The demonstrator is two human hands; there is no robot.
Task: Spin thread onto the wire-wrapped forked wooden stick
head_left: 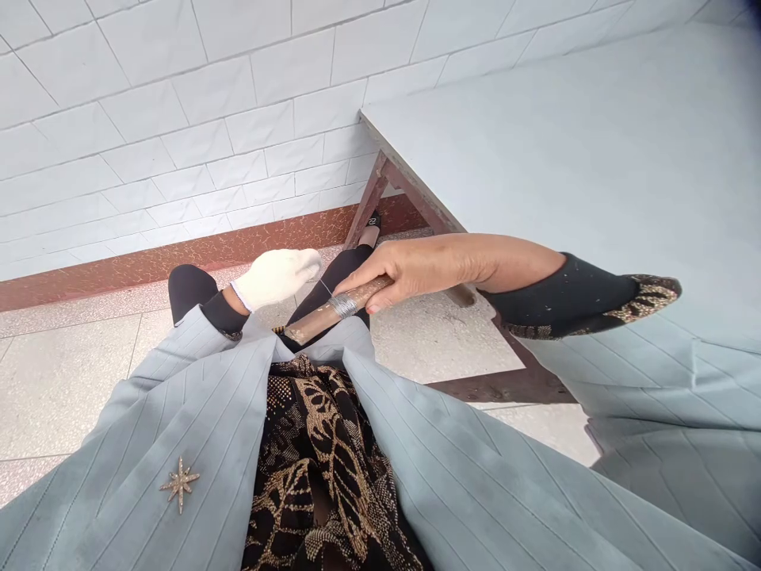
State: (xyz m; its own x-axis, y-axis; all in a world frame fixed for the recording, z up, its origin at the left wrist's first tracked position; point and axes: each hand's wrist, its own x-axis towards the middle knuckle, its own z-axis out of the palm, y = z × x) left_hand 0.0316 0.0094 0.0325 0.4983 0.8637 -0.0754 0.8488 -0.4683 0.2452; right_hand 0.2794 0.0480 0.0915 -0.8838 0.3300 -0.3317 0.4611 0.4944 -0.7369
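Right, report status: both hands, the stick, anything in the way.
Right hand gripping wooden stick. Wire wound around stick, near right fingertips. Left hand gloved, closed, wire running taut to it. Nothing visibly blocking between hands.

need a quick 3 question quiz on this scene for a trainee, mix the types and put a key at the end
1. Multiple choice: which grip is bare?
A) left
B) right
C) neither

2. True or false: the coiled wire sits apart from the brown stick.

3. Fill the gap: the brooch on the pale jacket is shaped like a ____.

Key:
1. B. The right grip is bare and holds the stick; the left grip wears a white glove.
2. False. The wire is wound around the stick.
3. star
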